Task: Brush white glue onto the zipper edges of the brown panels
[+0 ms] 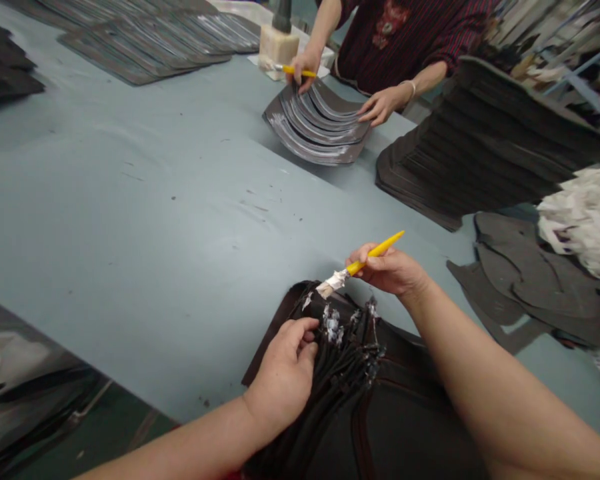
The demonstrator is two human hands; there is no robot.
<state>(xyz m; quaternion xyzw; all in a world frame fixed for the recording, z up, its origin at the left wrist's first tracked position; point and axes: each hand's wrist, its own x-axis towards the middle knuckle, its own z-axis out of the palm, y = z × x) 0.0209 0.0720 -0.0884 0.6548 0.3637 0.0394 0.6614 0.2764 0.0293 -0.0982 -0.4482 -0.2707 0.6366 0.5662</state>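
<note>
My right hand (387, 268) grips the yellow handle of a paintbrush (376, 253). Thick white paste coats the brush's bristles, which sit at the far edge of a bundle of black layered leather-like pieces (410, 420). White smears mark the ends of the bundle's narrow strips. My left hand (289, 363) is closed at the left side of the bundle, fingertips and thumb on the strips beside the smears. How many layers lie between its fingers is hidden.
Across the grey table (180, 220), a co-worker holds another yellow brush (300, 71) and a fanned stack of dark sheets (325, 127). A paste-crusted container (279, 48) stands beside them. Tall dark stacks (495, 140), flat cut pieces (545, 273) and a white crumpled heap (585, 220) are at right.
</note>
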